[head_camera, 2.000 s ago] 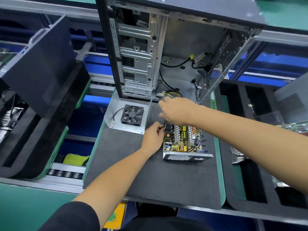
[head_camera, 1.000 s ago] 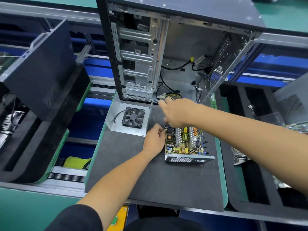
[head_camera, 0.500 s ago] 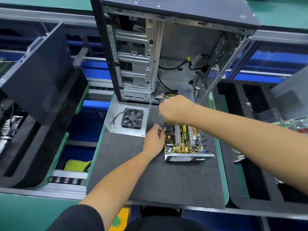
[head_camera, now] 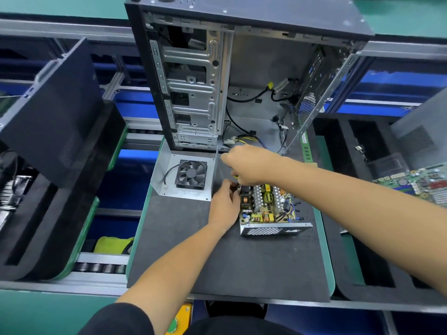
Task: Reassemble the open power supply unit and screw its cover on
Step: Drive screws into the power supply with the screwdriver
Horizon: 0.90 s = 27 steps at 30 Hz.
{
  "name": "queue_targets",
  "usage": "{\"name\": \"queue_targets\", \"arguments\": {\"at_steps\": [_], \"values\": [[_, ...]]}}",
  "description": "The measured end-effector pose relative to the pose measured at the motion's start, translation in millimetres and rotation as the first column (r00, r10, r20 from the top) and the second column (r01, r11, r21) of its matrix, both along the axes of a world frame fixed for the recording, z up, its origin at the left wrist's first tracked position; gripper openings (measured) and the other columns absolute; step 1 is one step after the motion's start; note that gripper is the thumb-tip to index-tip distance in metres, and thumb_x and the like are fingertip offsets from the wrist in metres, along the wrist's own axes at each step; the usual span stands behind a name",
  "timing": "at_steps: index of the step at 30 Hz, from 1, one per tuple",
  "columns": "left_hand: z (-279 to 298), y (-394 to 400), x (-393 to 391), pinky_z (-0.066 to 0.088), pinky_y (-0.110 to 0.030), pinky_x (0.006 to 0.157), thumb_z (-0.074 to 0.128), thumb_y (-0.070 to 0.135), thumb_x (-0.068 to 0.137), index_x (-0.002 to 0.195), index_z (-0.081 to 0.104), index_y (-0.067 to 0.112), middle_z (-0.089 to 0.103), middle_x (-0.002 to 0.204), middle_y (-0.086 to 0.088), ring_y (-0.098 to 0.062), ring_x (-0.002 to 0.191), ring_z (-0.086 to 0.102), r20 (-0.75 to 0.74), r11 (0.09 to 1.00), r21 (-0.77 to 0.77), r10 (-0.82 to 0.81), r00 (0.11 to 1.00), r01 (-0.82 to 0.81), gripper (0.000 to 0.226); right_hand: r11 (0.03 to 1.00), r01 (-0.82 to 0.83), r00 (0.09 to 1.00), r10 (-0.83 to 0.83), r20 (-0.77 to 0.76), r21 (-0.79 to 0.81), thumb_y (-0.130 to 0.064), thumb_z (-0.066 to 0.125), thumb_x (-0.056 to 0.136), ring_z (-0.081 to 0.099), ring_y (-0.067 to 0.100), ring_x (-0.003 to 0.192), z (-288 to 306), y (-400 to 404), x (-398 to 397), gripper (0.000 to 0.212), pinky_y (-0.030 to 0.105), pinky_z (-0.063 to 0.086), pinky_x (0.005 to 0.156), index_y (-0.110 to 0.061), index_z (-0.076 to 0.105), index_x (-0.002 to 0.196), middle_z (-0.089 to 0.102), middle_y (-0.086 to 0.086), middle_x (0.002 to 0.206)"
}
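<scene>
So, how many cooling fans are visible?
1: a black fan mounted in the loose metal cover, left of the open power supply. Others may be hidden.

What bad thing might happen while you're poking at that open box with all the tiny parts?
The power supply unit has bare parts showing, and both the left hand and right hand work at its far corner, so fingers might bend something. Its fan cover lies apart, with a loose wire that might get pinched.
</scene>
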<state>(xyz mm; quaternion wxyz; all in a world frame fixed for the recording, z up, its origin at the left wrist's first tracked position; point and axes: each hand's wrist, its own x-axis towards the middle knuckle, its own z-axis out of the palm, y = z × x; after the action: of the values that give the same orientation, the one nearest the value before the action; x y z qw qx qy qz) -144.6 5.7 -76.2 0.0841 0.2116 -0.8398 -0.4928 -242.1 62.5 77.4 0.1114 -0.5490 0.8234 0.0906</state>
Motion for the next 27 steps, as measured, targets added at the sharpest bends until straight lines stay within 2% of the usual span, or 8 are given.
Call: {"name": "queue_targets", "arguments": {"at_steps": [3, 7, 11, 15, 18, 21, 24, 27], "values": [[-4.0, 2.6, 1.4, 0.042, -0.019, 0.069, 0.05, 0.012, 0.095, 0.101, 0.059, 0.02, 0.063, 0.086, 0.008, -0.009, 0.079, 0.057, -0.044, 1.0, -0.027, 0.004, 0.999, -0.005, 0.013, 0.992, 0.11, 0.989, -0.103, 0.108, -0.057, -0.017, 0.059, 0.086, 0.045, 0.022, 0.073, 6.1, 6.6, -7.6, 0.015, 0.03, 0.03, 0.053, -0.01, 0.048, 0.079, 0.046, 0.003, 0.07], [-3.7, 3.9, 1.1, 0.046, -0.026, 0.085, 0.048, 0.013, 0.097, 0.116, 0.065, 0.013, 0.065, 0.105, -0.003, -0.017, 0.095, 0.06, -0.05, 0.995, -0.101, -0.015, 0.999, 0.01, 0.026, 0.918, 0.324, 0.929, -0.263, 0.26, -0.228, -0.018, 0.067, 0.078, 0.041, 0.018, 0.058, 27.7, 17.4, -19.5, 0.023, 0.027, 0.032, 0.048, -0.01, 0.048, 0.067, 0.047, 0.001, 0.062], [5.6, 2.7, -1.3, 0.047, -0.029, 0.086, 0.046, 0.01, 0.097, 0.115, 0.065, 0.011, 0.068, 0.106, -0.006, -0.021, 0.097, 0.061, 0.008, 0.997, -0.065, -0.027, 1.0, 0.027, 0.026, 0.843, 0.436, 0.882, -0.329, 0.338, -0.315, -0.025, 0.068, 0.082, 0.041, 0.016, 0.057, 41.8, 26.3, -26.6, 0.026, 0.028, 0.033, 0.05, -0.004, 0.056, 0.075, 0.052, 0.003, 0.066], [29.4, 5.2, -9.8, 0.044, -0.026, 0.071, 0.046, 0.007, 0.093, 0.106, 0.07, 0.008, 0.071, 0.095, -0.009, -0.025, 0.085, 0.064, 0.082, 0.997, -0.069, 0.047, 0.995, -0.041, 0.027, 0.778, 0.512, 0.845, -0.379, 0.378, -0.363, -0.03, 0.057, 0.092, 0.04, 0.017, 0.056, 44.3, 40.3, -26.0, 0.029, 0.031, 0.029, 0.05, -0.014, 0.041, 0.074, 0.049, 0.001, 0.068], [58.0, 13.2, -14.7, 0.044, -0.028, 0.067, 0.048, 0.01, 0.09, 0.095, 0.069, 0.012, 0.07, 0.087, -0.005, -0.022, 0.079, 0.062, 0.002, 0.988, -0.133, 0.081, 0.997, -0.08, 0.022, 0.748, 0.555, 0.821, -0.421, 0.386, -0.364, -0.027, 0.051, 0.093, 0.034, 0.018, 0.056, 48.5, 56.9, -27.8, 0.029, 0.033, 0.025, 0.051, -0.016, 0.032, 0.073, 0.043, 0.002, 0.068], [84.2, 24.6, -21.7, 0.044, -0.032, 0.065, 0.049, 0.012, 0.087, 0.087, 0.066, 0.013, 0.066, 0.08, 0.001, -0.02, 0.075, 0.06, -0.109, 0.97, -0.241, -0.009, 0.994, -0.018, 0.017, 0.687, 0.612, 0.781, -0.449, 0.434, -0.391, -0.019, 0.048, 0.09, 0.037, 0.02, 0.057, 53.8, 77.2, -33.4, 0.018, 0.032, 0.025, 0.05, -0.011, 0.036, 0.08, 0.045, 0.003, 0.07], [104.0, 40.3, -38.0, 0.044, -0.035, 0.069, 0.051, 0.014, 0.085, 0.087, 0.065, 0.013, 0.062, 0.084, 0.002, -0.019, 0.082, 0.055, -0.159, 0.889, -0.444, -0.204, 0.966, 0.114, 0.013, 0.672, 0.643, 0.752, -0.467, 0.465, -0.366, -0.012, 0.045, 0.091, 0.046, 0.018, 0.062, 56.7, 99.3, -41.0, 0.004, 0.031, 0.031, 0.051, -0.01, 0.043, 0.094, 0.053, 0.004, 0.077], [110.9, 54.8, -64.1, 0.043, -0.042, 0.085, 0.057, 0.028, 0.089, 0.107, 0.063, 0.013, 0.061, 0.103, -0.004, -0.025, 0.1, 0.053, 0.067, 0.648, -0.682, -0.404, 0.912, 0.338, 0.024, 0.722, 0.658, 0.734, -0.551, 0.397, -0.215, -0.008, 0.043, 0.091, 0.051, 0.024, 0.076, 50.1, 120.2, -49.0, 0.011, 0.032, 0.039, 0.061, -0.006, 0.053, 0.096, 0.056, 0.008, 0.09]]}}
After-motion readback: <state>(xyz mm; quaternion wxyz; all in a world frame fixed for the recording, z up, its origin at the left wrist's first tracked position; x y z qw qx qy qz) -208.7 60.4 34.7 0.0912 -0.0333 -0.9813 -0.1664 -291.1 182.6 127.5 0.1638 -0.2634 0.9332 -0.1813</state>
